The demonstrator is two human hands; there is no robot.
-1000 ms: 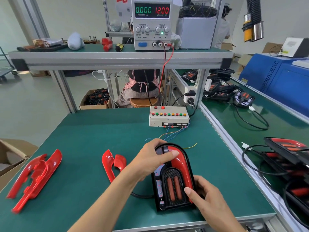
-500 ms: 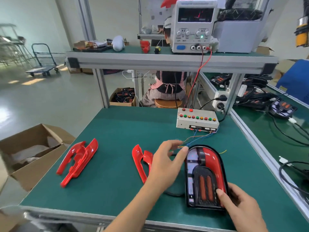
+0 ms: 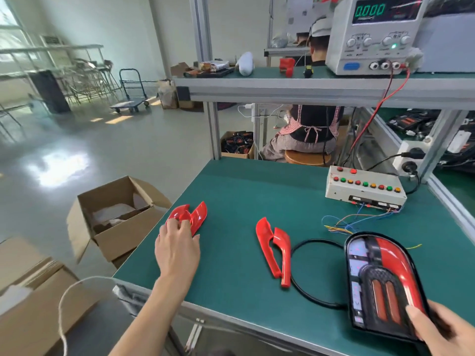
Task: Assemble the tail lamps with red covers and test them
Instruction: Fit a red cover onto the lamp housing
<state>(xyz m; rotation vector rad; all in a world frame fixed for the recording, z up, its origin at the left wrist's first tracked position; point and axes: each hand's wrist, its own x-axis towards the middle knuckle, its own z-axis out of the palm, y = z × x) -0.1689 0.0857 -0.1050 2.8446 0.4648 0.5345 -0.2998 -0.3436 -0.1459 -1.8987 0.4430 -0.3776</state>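
Tail lamp: a black arch-shaped tail lamp housing [image 3: 380, 283] lies flat on the green matted surface [image 3: 244, 191] at the lower right of the frame, rounded end pointing away from the person.
Lamp look: a glossy red curved cover runs along its right side and over the arch; the left side is bare, showing a pale reflective strip; in the middle sits a dark textured panel with two upright orange-red oval lenses.
Cable: a black cable [image 3: 305, 286] loops out from the lamp's left edge across the surface, its loop lying just beside the nearer red covers.
Right hand: the right hand [image 3: 442, 327] at the lower right corner grips the lamp's near end, thumb laid on top by the oval lenses, fingers curled under the edge.
Left hand: the left hand [image 3: 177, 242] reaches to the left edge of the surface, fingers curled down onto a pair of glossy red curved plastic covers [image 3: 190, 217]; whether it already pinches them I cannot tell for sure, but the fingertips are on them.
Other covers: a second pair of red curved plastic covers [image 3: 276, 249] lies in the middle of the frame, between the two hands, untouched.
Test box: a cream switch box with red, green and yellow buttons [image 3: 363, 187] stands at the far right of the surface, thin coloured wires [image 3: 344, 224] trailing from its front toward the lamp.
Power supply: a grey bench power supply [image 3: 372, 34] on the upper shelf, top right, reads 0.000 in green digits.
Floor: an open cardboard box [image 3: 113, 217] stands on the floor left of the surface.
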